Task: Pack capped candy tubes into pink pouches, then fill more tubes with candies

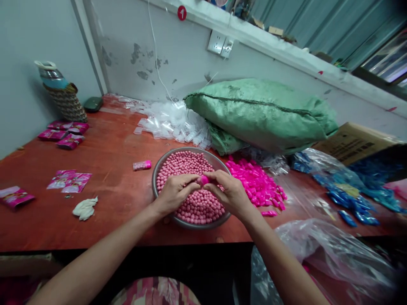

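Note:
Over a metal bowl full of pink beads, my two hands meet. My left hand is closed, its fingers pinching a small clear tube, mostly hidden by the fingertips. Closed at the tube's end, my right hand grips a bright pink cap. Cap and tube touch; how tightly they fit I cannot tell. Left of the bowl lies a capped tube of pink beads. A heap of pink caps spreads right of the bowl, and empty clear tubes are piled behind it.
A big green sack leans at the back wall. Pink packets, a crumpled white tissue and a bottle in a woven sleeve are on the left. Blue packets, a cardboard box and clear plastic lie right.

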`<state>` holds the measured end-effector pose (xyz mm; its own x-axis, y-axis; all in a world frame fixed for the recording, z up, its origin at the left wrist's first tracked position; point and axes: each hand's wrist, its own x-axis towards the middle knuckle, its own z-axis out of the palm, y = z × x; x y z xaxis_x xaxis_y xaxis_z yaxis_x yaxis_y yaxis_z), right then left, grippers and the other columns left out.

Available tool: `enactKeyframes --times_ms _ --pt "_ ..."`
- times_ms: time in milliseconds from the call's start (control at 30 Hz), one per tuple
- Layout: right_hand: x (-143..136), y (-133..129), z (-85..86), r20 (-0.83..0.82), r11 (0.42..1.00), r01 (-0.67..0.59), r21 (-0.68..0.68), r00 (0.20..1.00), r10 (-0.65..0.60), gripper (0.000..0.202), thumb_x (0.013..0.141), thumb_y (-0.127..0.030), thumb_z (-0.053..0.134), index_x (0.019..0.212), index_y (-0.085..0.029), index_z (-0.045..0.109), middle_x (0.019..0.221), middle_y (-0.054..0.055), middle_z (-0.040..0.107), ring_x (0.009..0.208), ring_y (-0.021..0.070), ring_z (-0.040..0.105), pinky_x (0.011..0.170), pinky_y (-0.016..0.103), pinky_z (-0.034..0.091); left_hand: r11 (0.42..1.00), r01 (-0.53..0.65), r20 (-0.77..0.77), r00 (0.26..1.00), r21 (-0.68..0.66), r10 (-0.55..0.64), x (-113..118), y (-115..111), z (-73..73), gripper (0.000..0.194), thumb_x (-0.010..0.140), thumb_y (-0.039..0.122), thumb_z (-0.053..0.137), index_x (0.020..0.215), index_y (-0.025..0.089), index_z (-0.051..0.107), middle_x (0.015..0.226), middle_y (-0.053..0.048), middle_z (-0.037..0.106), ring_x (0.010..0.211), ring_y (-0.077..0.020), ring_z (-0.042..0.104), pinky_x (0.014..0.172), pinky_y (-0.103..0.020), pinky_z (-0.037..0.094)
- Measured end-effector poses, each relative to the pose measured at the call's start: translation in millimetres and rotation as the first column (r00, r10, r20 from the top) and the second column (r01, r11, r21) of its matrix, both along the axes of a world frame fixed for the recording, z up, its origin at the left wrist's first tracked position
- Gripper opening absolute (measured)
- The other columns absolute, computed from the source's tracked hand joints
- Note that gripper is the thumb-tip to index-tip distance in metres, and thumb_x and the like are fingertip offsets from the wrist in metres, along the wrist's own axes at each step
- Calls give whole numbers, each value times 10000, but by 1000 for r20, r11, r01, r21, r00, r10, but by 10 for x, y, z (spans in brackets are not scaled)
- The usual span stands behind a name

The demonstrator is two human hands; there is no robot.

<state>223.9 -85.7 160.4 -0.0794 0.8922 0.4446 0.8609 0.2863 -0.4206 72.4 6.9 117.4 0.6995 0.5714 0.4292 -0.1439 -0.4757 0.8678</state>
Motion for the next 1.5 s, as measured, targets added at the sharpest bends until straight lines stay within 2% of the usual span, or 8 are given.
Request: enactKeyframes --times_ms 267,433,600,700,800,1033,1267,1500 --pt "-18 -121 -156 149 999 -38 -9 988 39 212 840 -208 458 1042 -169 508 800 73 569 755 177 554 670 293 471 977 41 -24 999 208 -37 -16 -29 -11 221 811 222 487 967 179 638 856 -54 665 780 -151 600 724 -259 449" --pt "11 -76 -99 -164 998 -30 -50 986 22 287 815 -245 511 1099 -215 529 981 80 601 925 198 557 810 349 454 986 70 13 998 -149 -69 9 11 -13 271 785 282 515 1003 171 632 901 -57 660 777 -172 605 689 -279 487" --pt "109 -111 -158 -856 974 -184 -133 517 -19 433 766 -300 580 1184 -266 473 1125 63 574 1003 209 551 847 394 449 858 66 134 991 -509 3 24 90 -43 327 755 315 546 1029 148 612 932 -61 647 802 -192 600 665 -308 514" --pt "156 -113 -252 -940 976 -156 -150 328 -92 343 708 -275 648 1043 -241 583 1019 48 626 887 182 601 835 368 456 915 39 108 994 -402 5 17 86 -23 277 750 277 560 980 143 641 922 -65 656 869 -198 588 768 -323 478" --pt "156 -59 -256 -950 970 -156 -184 282 -135 271 711 -317 641 959 -210 621 910 43 652 819 165 611 810 351 465 974 42 67 997 -222 -28 12 46 20 249 761 257 553 972 171 652 921 -64 661 886 -191 582 813 -323 447" --pt "17 61 -134 -948 792 -522 -318 182 -262 235 774 -294 547 934 -148 635 942 79 642 906 209 588 805 425 459 998 -53 55 997 -14 54 5 16 33 206 773 226 545 941 202 662 968 -73 614 955 -190 526 865 -349 399" --pt "-88 152 -260 -952 867 -442 -231 -82 -296 193 678 -210 545 818 -139 658 785 49 676 785 192 613 821 424 453 985 -116 33 993 126 113 16 46 40 194 793 217 523 935 213 654 916 -47 644 964 -195 521 945 -428 310" --pt "-169 183 -258 -941 854 -443 -273 -60 -332 205 679 -277 540 809 -151 636 800 57 662 831 207 600 806 427 454 966 -132 3 991 224 134 16 58 13 224 801 198 496 977 217 634 946 -60 642 993 -219 514 913 -446 356"
